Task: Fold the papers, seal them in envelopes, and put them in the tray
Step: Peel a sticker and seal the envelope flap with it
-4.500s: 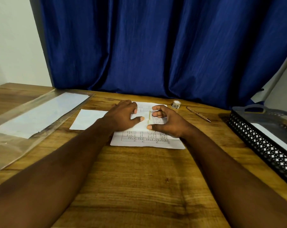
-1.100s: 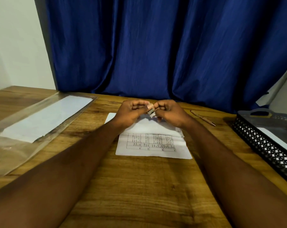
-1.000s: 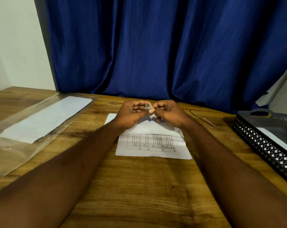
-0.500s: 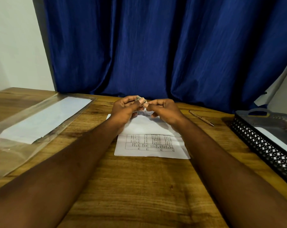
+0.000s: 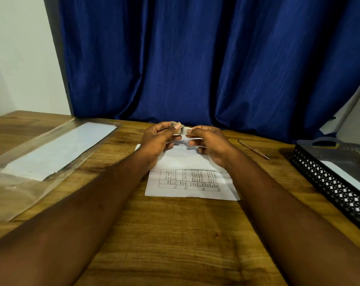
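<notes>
Both my hands are raised just above the far end of a white envelope (image 5: 185, 159), which lies across the top of a printed sheet with a table (image 5: 191, 186). My left hand (image 5: 156, 139) pinches a small tape roll (image 5: 180, 126) between thumb and fingers. My right hand (image 5: 210, 145) pinches the loose tape end right next to the roll. A black mesh tray (image 5: 329, 182) stands at the right, with a white envelope (image 5: 348, 178) lying inside it.
A clear plastic sleeve (image 5: 30, 182) holding white sheets (image 5: 59, 149) lies at the left of the wooden table. A pen (image 5: 254, 149) rests between my right hand and the tray. A blue curtain (image 5: 195, 58) hangs behind the table's far edge.
The hands left the paper and picked up the tape roll from the far side. An envelope now covers the paper's upper part. Over the last second the hands rose slightly and drew apart.
</notes>
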`<state>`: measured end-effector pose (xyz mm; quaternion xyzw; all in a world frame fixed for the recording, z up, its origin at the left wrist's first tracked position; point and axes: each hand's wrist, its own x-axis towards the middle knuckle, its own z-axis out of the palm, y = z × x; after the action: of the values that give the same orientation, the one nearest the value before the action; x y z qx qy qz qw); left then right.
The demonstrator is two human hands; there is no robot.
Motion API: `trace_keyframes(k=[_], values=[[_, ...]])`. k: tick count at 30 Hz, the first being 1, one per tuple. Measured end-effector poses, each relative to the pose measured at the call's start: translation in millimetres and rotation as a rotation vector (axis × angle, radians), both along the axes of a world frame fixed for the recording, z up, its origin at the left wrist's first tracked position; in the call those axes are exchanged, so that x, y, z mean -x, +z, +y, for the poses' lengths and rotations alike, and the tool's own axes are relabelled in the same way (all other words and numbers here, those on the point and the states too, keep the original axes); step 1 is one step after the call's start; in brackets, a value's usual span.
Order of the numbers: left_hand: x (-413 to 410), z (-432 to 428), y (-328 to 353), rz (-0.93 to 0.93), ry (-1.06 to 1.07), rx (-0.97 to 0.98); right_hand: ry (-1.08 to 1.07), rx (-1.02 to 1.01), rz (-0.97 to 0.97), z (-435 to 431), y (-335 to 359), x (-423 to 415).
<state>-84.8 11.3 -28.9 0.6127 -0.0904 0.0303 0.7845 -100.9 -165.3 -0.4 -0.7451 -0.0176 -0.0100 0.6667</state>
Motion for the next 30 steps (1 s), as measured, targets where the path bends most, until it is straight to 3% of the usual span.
trace_keyframes(k=[5,11,15,21,30], values=[[-1,0,2,0.054,0.034,0.036,-0.116,-0.217,0.059,-8,3,-5],[-3,1,3,0.109,0.023,0.013,0.210,-0.167,-0.100,-18,7,-3],[-1,3,1,0.052,-0.053,-0.004,0.333,0.022,-0.151,-11,6,0],[1,0,-1,0.023,-0.063,-0.031,0.254,0.217,-0.250,-9,2,-1],[-5,-5,-2,0.035,0.002,-0.149,-0.079,0.266,-0.337,-19,-3,-16]])
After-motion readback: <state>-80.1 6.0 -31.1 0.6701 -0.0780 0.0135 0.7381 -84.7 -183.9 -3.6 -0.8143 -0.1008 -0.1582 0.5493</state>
